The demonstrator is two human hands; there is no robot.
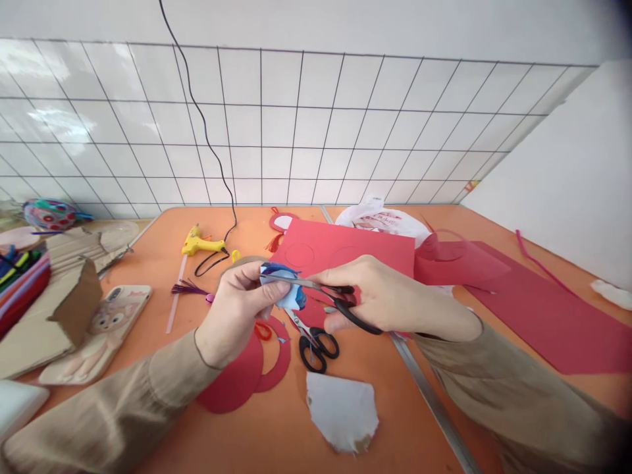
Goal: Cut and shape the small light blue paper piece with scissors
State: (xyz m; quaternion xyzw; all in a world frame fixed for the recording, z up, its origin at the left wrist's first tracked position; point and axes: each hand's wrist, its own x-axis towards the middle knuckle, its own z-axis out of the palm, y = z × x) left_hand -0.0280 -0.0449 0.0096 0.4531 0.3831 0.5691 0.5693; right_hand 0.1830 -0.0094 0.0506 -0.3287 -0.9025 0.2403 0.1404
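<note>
My left hand pinches a small blue and white piece of paper between thumb and fingers. Around the handles of black-handled scissors my right hand is closed, and their blades lie across the blue piece. A second pair of scissors rests on the table just below the hands. Close by are a red paper ring and a red paper disc, with a small red loop on top. Behind my hands lies a red sheet with circles drawn on it.
A yellow glue gun with a black cord sits at the back left. On the left are a phone and torn cardboard. A white scrap lies in front; red sheets and a plastic bag are rightward.
</note>
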